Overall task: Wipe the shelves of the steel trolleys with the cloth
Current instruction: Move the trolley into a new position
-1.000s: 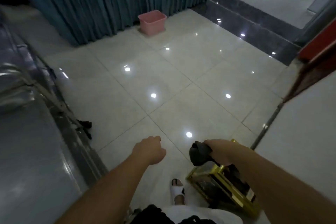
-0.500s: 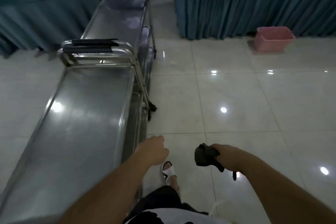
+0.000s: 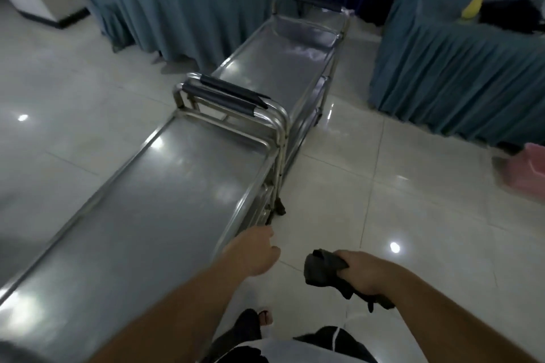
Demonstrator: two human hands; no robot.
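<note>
Since half a second ago our view has swung left and tipped up: both steel trolleys now run diagonally through the frame, the round draped table [image 3: 188, 9] has come in beyond them, and the pink tub [image 3: 528, 174] has slid off to the far right edge. Our two hands keep much the same pose as before.

Right hand [image 3: 365, 274]: fingers curled round the cloth [image 3: 323, 271], which bunches out past the knuckles and trails a tail below the wrist side. Left hand [image 3: 253, 253]: fingers loosely curled, holding nothing, hanging just beside the rim of the near trolley [image 3: 141, 215], apart from it as far as we can tell.

Cloth is off the steel, out over the tiled floor [image 3: 383, 186], to the right of the left fingers. Far trolley [image 3: 283, 68] stands end-on past the near one's padded handles [image 3: 227, 97], well beyond both hands.

Handling notes (judgement only): cloth looks light, limp, dark, possibly damp; it will fold under the palm, so we spread it flat and press with open fingers rather than keep it wadded. Shelf tops look hard, smooth and slick, with raised rims that will catch the cloth edge. Trolleys sit on castors and may roll under a push; the free hand should take the rim or a handle to steady them.

No shelf has been touched with the cloth at this moment.
</note>
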